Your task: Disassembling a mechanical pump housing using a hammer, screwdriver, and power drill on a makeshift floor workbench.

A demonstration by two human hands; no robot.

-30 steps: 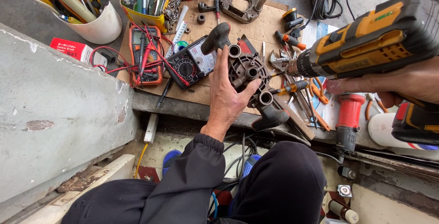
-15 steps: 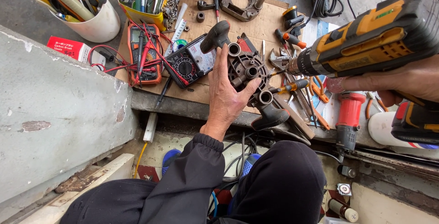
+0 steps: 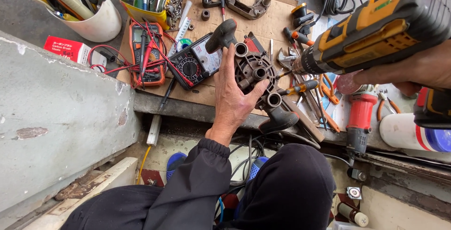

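Note:
My left hand [image 3: 233, 99] lies flat against a dark round metal housing [image 3: 256, 72] with two black handles, steadying it on the board, thumb hooked over its lower side. My right hand [image 3: 416, 70] grips an orange and black cordless drill [image 3: 376, 33]. The drill's bit points left and touches the housing's right side near a round socket. A black sleeve covers my left forearm.
A brown board [image 3: 272, 19] carries an orange multimeter [image 3: 147, 54], a black analogue meter [image 3: 195, 63], screwdrivers and pliers. A white bucket [image 3: 94, 23] and a yellow tin [image 3: 148, 0] hold tools at the back. A red power tool [image 3: 359, 117] and a white can [image 3: 408, 131] sit right.
The drill has shifted slightly, its bit staying against the housing. My left hand has kept its place on the housing.

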